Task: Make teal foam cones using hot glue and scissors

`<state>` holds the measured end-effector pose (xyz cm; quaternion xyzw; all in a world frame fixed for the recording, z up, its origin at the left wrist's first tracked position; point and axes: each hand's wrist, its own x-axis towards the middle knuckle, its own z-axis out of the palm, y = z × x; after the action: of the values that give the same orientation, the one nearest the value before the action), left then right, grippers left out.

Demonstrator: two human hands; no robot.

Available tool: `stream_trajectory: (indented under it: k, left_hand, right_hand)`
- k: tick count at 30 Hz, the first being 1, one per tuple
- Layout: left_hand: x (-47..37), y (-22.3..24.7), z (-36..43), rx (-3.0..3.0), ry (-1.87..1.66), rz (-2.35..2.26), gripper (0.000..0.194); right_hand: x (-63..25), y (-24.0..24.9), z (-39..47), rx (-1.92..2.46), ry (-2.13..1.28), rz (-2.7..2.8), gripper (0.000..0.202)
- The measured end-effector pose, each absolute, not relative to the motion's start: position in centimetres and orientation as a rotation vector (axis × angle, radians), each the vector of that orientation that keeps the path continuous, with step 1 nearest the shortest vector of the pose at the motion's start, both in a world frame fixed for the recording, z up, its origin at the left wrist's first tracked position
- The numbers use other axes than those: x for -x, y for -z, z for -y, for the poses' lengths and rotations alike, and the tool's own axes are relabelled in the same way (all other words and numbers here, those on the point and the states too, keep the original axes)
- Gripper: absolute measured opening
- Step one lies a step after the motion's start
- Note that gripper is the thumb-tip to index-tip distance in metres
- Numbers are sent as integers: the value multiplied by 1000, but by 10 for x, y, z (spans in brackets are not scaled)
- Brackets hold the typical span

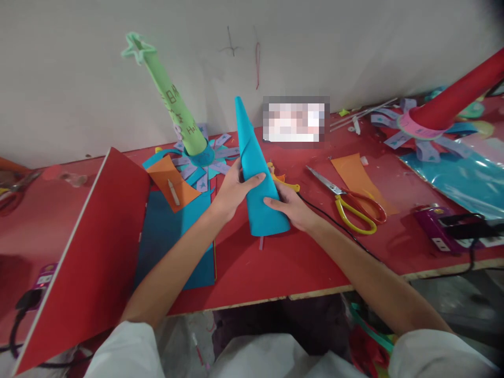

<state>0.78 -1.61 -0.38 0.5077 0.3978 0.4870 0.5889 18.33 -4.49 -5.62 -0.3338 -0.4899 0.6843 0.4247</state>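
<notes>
A blue foam-sheet cone (262, 207) stands tilted over the red table, its narrow tip up and its wide end toward me. Round its left side my left hand (232, 191) is closed, the thumb lying across the front. My right hand (293, 205) grips the lower right side, thumb in front and fingers behind. Just behind the cone a yellow tool (290, 186) with a black cord is partly hidden; it looks like a glue gun. Scissors (342, 197) with one yellow and one red handle lie right of my right hand.
A green cone (177, 105) with a star top stands at back left. Blue sheets (197, 268) lie beside an upright red divider (94, 231). Orange pieces (173, 178) are on both sides. Rightward are a purple power strip (435, 226) and a red cone (460, 102).
</notes>
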Motion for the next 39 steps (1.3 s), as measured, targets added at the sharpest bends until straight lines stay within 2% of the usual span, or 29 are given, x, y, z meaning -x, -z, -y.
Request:
stream_trajectory:
  k: [4, 8, 13, 17, 19, 22, 26, 33, 37, 39]
  left_hand:
    - [-11, 5, 22, -1073, -1075, -928, 51]
    - [-14, 8, 24, -894, -1070, -949, 44]
    - [-3, -3, 14, -797, -1308, -926, 55]
    - [17, -15, 2, -796, -1386, -939, 54]
    - [27, -20, -3, -832, -1409, -947, 52]
    - [36, -30, -5, -875, -1456, -948, 50]
    - [39, -45, -1, -795, -1524, -943, 45]
    - [35, -63, 15, -866, -1560, -781, 34]
    - [39, -84, 29, -969, -1622, -667, 35]
    - [43, -98, 37, -1001, -1670, -589, 29]
  right_hand:
    - [-183, 59, 42, 884, -1576, 1343, 65]
    - [-187, 59, 39, 969, -1293, 1606, 52]
    - [-203, 53, 32, 1243, -569, 1844, 37]
    - [-226, 52, 25, 1512, -86, 2116, 29]
    - [-236, 53, 22, 1530, -46, 2336, 30]
    - [-247, 58, 19, 1479, -84, 2518, 43]
    - [-249, 63, 16, 1459, -144, 2547, 42]
    - [-240, 57, 19, 1353, -153, 2568, 54]
    - [-221, 51, 26, 1360, -173, 2464, 50]
    - [-208, 49, 29, 1360, -204, 2398, 45]
